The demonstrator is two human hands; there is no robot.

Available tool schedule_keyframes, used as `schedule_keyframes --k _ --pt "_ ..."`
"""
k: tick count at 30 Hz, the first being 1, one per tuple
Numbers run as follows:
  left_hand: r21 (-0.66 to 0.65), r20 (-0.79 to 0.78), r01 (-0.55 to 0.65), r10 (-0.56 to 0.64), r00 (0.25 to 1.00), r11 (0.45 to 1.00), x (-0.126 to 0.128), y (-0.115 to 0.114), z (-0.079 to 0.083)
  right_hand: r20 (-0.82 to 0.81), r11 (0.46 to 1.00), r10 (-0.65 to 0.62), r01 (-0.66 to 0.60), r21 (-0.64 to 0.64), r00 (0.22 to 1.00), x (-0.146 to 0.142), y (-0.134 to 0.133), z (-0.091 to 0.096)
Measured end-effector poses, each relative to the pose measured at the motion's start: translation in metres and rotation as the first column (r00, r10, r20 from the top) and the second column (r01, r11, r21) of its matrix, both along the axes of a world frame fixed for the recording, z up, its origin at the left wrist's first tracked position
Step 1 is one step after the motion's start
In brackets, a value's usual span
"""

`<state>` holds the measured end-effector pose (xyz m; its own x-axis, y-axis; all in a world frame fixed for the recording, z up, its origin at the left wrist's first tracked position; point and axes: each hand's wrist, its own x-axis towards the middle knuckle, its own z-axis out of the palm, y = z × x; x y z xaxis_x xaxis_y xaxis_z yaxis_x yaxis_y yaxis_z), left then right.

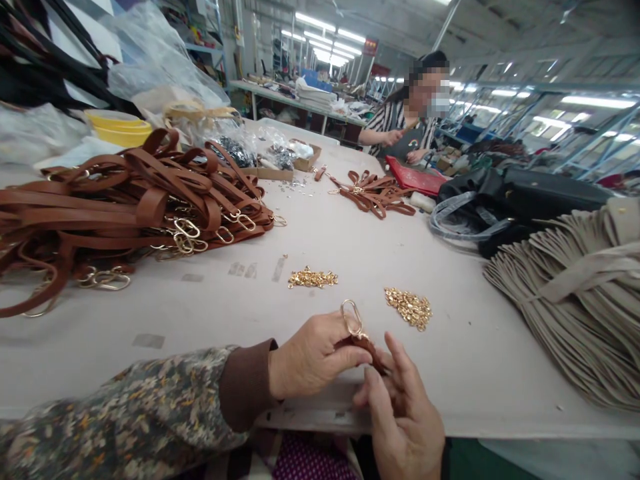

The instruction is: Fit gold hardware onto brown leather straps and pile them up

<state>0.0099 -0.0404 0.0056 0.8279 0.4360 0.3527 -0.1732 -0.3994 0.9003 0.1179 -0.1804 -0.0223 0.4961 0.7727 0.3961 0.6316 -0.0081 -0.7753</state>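
Note:
My left hand [313, 357] pinches the end of a brown leather strap [369, 350] at the table's near edge, with a gold oval ring [351, 317] standing up from the strap end. My right hand [400, 413] meets it from below, fingers closed against the same strap end. Two small heaps of gold metal fittings lie just beyond my hands: one [313, 278] to the left, one [409, 307] to the right.
A big pile of brown straps with gold rings [125, 200] fills the left of the table [350, 247]. Beige stacked pieces [580, 300] and black bags [530, 200] lie at right. A smaller strap heap [375, 192] sits farther back, where another person [405, 123] works.

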Motion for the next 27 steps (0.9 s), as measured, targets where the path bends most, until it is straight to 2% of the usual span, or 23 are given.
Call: schedule_keyframes --k 2,4,7,9,12,17,20,23,27 --pt "0.149 0.053 0.011 -0.019 0.998 0.989 -0.002 0.001 -0.002 0.237 1.000 -0.017 0.021 -0.013 0.971 0.006 -0.001 0.004" --pt "0.262 0.102 0.022 -0.050 0.993 0.965 -0.003 0.000 -0.004 0.439 0.999 -0.045 0.039 0.022 0.897 0.010 -0.001 0.009" --pt "0.336 0.141 0.044 -0.096 0.985 0.941 -0.005 -0.004 -0.006 0.555 0.998 -0.039 0.002 0.068 0.831 0.010 -0.001 0.017" --pt "0.354 0.141 0.058 -0.114 0.983 0.933 -0.006 -0.008 -0.007 0.506 0.997 0.019 -0.053 0.052 0.862 0.008 -0.001 0.020" --pt "0.353 0.152 0.053 -0.114 0.982 0.934 -0.007 -0.011 -0.008 0.339 0.995 0.097 -0.104 0.000 0.936 0.003 -0.003 0.019" --pt "0.308 0.176 0.015 -0.072 0.982 0.951 -0.002 -0.012 -0.009 0.139 0.999 0.035 -0.038 0.021 0.990 -0.001 0.001 0.014" --pt "0.191 0.079 -0.025 0.010 0.997 0.981 0.000 -0.010 -0.006 -0.039 1.000 0.008 -0.008 -0.006 0.999 0.001 0.006 0.014" --pt "0.025 0.005 -0.037 0.037 0.999 0.999 0.001 -0.010 0.000 -0.184 1.000 -0.005 0.002 -0.019 0.983 0.003 0.007 0.013" --pt "-0.130 0.000 -0.041 0.041 0.999 0.991 0.002 -0.013 0.003 -0.130 1.000 -0.006 0.006 -0.006 0.991 0.005 0.002 0.009"
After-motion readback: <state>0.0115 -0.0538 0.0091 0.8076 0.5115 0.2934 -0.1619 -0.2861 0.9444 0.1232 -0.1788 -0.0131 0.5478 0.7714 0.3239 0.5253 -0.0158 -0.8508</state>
